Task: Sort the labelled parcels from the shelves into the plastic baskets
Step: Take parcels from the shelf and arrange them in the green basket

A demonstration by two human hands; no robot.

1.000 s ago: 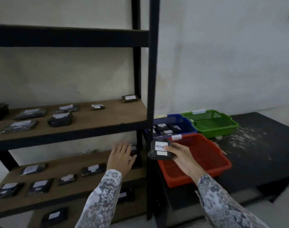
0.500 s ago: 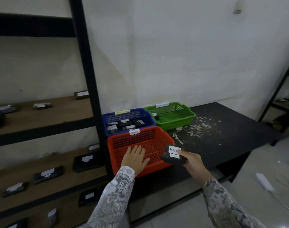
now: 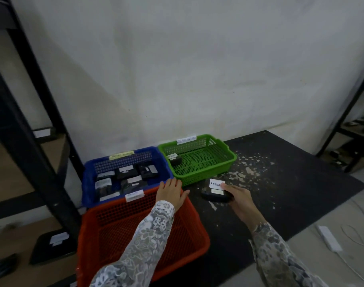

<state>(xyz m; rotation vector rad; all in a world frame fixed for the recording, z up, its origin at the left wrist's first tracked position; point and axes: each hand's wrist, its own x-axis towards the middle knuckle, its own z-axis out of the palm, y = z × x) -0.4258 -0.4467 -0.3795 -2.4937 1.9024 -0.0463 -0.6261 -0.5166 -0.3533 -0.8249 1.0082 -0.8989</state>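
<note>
Nearby, 3 baskets: red basket (image 3: 189,243), blue basket (image 3: 90,179), green basket (image 3: 224,162).

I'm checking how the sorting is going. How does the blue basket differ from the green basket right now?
The blue basket holds several labelled dark parcels; the green basket holds just one, in its near-left corner. The blue basket's rear tag is yellow; the green basket's is white. The blue basket sits behind the red basket, next to the shelf post; the green basket sits to its right, further from the post. Both are perforated plastic, standing side by side against the wall.
</note>
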